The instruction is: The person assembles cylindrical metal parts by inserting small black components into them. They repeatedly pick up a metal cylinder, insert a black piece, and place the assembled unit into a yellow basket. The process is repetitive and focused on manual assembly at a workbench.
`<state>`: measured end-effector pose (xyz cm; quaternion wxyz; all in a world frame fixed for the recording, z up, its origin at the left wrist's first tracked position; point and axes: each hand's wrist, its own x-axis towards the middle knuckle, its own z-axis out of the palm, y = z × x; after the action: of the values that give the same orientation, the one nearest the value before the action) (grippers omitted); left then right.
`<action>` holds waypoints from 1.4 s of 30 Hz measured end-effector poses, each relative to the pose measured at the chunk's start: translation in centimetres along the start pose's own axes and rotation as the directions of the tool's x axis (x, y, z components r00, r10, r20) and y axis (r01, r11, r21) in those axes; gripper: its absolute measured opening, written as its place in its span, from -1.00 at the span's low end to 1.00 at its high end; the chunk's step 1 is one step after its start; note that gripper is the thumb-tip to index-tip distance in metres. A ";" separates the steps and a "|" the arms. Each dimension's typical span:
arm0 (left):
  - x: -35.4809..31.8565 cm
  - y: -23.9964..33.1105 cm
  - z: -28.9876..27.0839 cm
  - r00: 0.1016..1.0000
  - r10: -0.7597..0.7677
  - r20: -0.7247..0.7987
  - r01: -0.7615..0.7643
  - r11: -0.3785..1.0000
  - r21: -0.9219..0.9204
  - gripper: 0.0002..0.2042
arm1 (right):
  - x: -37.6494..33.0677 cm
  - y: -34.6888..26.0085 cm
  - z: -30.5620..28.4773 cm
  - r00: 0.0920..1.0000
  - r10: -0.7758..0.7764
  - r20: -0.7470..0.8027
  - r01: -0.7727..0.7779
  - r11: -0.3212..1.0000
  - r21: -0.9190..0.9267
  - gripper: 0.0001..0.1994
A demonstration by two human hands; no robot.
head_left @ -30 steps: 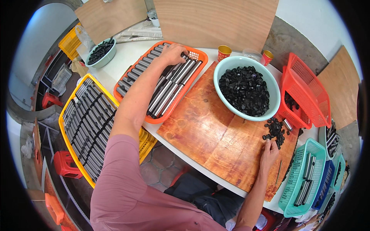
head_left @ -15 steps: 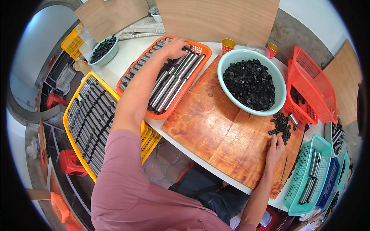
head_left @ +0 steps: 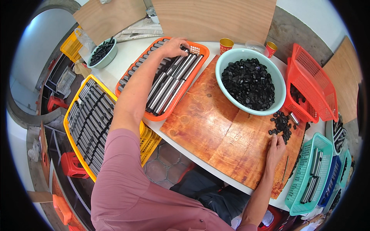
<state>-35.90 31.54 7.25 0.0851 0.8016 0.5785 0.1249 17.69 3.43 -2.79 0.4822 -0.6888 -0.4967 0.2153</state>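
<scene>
Many grey metal rods [head_left: 169, 82] lie side by side in the orange tray [head_left: 198, 49] at the far left of the table [head_left: 127, 57], and our left hand [head_left: 173, 46] rests on their far ends with the fingers curled down over them; we cannot tell whether it grips one. Our right hand [head_left: 275, 148] lies on the wooden board [head_left: 216, 131] with its fingers stretched forward, the fingertips touching the near edge of a loose pile of small black parts [head_left: 282, 123]; it holds nothing that we can see. Just beyond that pile stands the pale green bowl [head_left: 231, 98], heaped with the same black parts. To the right of the bowl a red basket [head_left: 314, 88] sits tilted, some black pieces inside it. Nearer us on the right a teal basket [head_left: 304, 169] holds a few rods. On our left, below the table edge, a yellow crate [head_left: 86, 127] is filled with dark-capped rods. A smaller bowl of black parts [head_left: 102, 52] stands at the far left corner, and two small gold and red cups [head_left: 226, 45] stand behind the big bowl
</scene>
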 end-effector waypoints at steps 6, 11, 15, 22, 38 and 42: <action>0.5 -1.0 0.3 0.999 -0.030 0.017 0.031 0.999 -0.040 -0.55 | 0.0 -0.1 0.0 1.000 0.023 0.011 -0.023 1.000 0.012 -0.61; -0.9 2.9 -0.4 0.992 -0.003 -0.130 0.026 0.984 0.177 -0.58 | -0.1 -0.2 -0.2 0.999 0.032 0.016 -0.032 0.999 0.007 -0.61; -0.5 3.9 -1.4 0.995 -0.001 -0.095 0.015 0.990 0.140 -0.61 | -0.1 -0.3 -0.1 0.999 0.025 0.020 -0.026 0.999 0.032 -0.62; -0.6 3.2 -0.9 0.999 0.020 -0.044 -0.011 0.977 0.211 -0.65 | -0.1 0.1 0.0 0.999 0.033 0.014 -0.034 0.999 0.021 -0.63; -2.3 2.7 -0.7 0.993 -0.009 -0.117 0.030 0.983 0.181 -0.62 | -0.2 -0.7 -0.2 0.999 0.036 0.014 -0.036 0.999 -0.002 -0.63; -3.6 1.1 -1.8 0.972 -0.041 -0.230 0.076 0.987 0.145 -0.65 | -0.2 -0.7 -0.2 1.000 0.016 0.015 -0.016 1.000 0.005 -0.64</action>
<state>-36.51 27.80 8.89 -0.0395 0.7688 0.6157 0.1683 17.43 3.17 -2.10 0.4782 -0.6900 -0.4942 0.2257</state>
